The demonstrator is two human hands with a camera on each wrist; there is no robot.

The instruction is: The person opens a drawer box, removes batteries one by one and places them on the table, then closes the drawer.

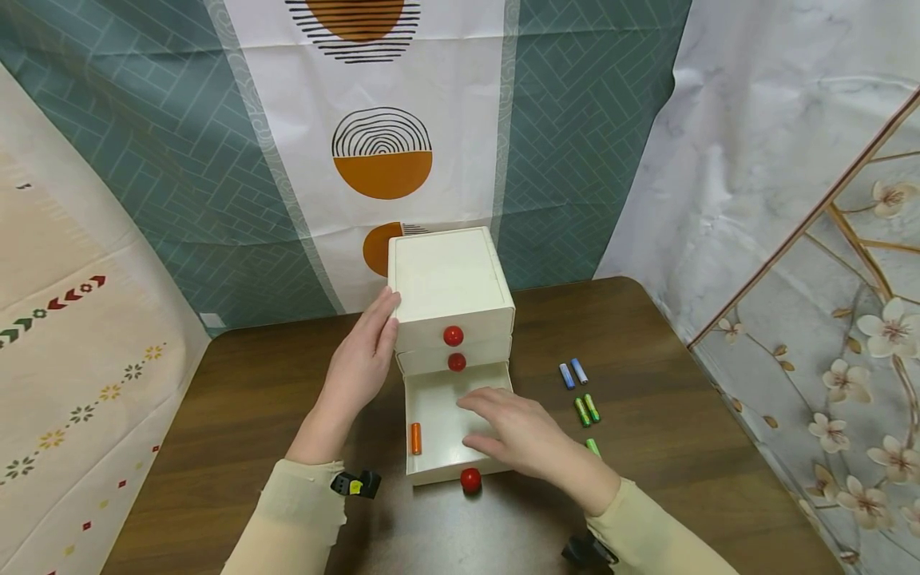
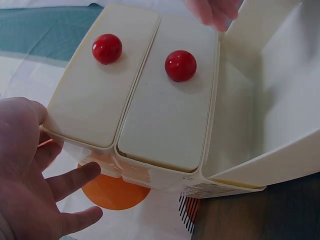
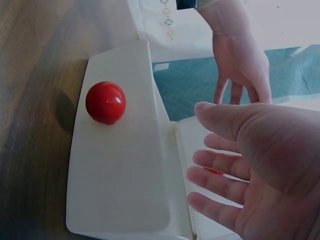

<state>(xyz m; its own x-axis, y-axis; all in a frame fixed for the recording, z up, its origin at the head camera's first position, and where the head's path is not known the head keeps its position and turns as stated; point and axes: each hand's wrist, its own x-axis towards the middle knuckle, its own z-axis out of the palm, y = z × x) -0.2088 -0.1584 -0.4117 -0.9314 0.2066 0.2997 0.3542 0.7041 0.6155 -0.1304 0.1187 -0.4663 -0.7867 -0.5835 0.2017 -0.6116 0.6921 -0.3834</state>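
A small white cabinet (image 1: 451,275) has three drawers with red round knobs. Its bottom drawer (image 1: 446,459) is pulled out, and an orange battery (image 1: 416,438) lies along that drawer's left wall. My left hand (image 1: 361,358) touches the cabinet's upper left side with extended fingers (image 2: 75,181). Over the pulled-out drawer hovers my right hand (image 1: 521,431), its fingers (image 3: 220,185) spread and nothing held between them. The upper two drawers, with knobs (image 2: 107,49) on their fronts, are closed.
Right of the cabinet, two blue batteries (image 1: 573,374) and two green batteries (image 1: 586,410) lie on the brown wooden table (image 1: 668,447). Another green battery (image 1: 592,446) is partly hidden by my right arm. Patterned cloth (image 1: 575,160) hangs behind the table.
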